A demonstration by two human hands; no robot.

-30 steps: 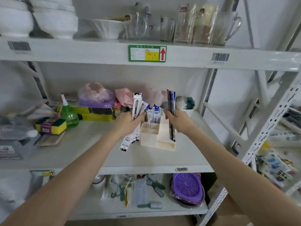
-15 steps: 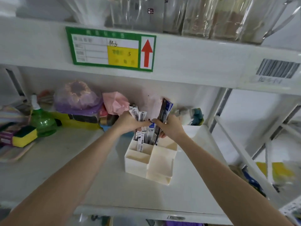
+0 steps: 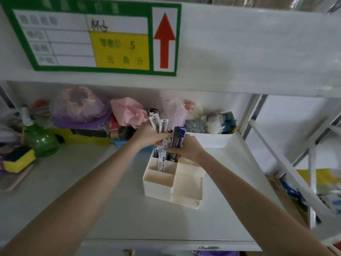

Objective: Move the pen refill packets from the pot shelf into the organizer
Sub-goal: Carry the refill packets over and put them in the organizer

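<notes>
Both forearms extend forward over the shelf (image 3: 110,209), converging above the rear of the cream organizer (image 3: 173,183).

Left hand (image 3: 147,134): palm turned right, fingers curled around a fan of white pen refill packets (image 3: 159,121). Packet tops stand above the knuckles; lower ends drop below the fingers into the organizer's back-left compartment.

Right hand (image 3: 186,148): wrist bent inward, thumb and fingers pinching a dark blue packet (image 3: 178,138). It stands upright, top above the thumb, lower end below the fingertips at the organizer's rear.

The two hands nearly touch. Front compartments lie nearer than the fingers. Green bottle (image 3: 39,139) far left of left hand.
</notes>
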